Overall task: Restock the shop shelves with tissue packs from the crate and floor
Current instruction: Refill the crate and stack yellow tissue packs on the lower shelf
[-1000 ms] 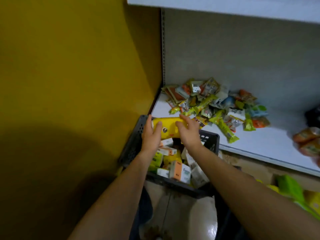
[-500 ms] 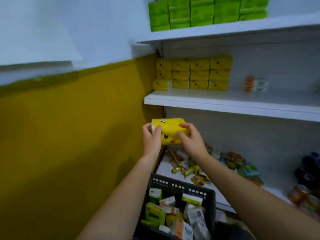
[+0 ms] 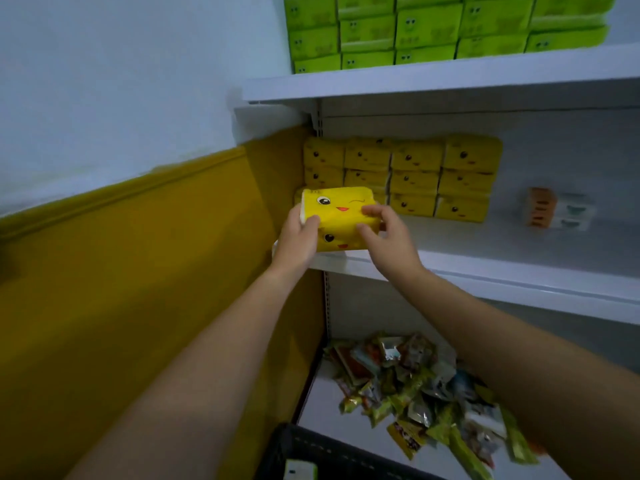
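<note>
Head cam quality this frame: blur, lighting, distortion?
Head view: dim, flat light with no glare; the wide angle tilts and bows the middle shelf; the yellow tissue pack prints clearly; the orange-and-white packs at right are smeared; the snack packets below are soft.

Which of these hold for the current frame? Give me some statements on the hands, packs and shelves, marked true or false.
1. The left hand and right hand both grip the held yellow pack. True.
2. Orange packs fill the highest level. False: the top shelf holds green packs.
3. Stacked yellow packs sit at the back of the middle shelf. True.
4. The held pack lies down in a bin. False: it is at the middle shelf's front edge, above the black crate.
</note>
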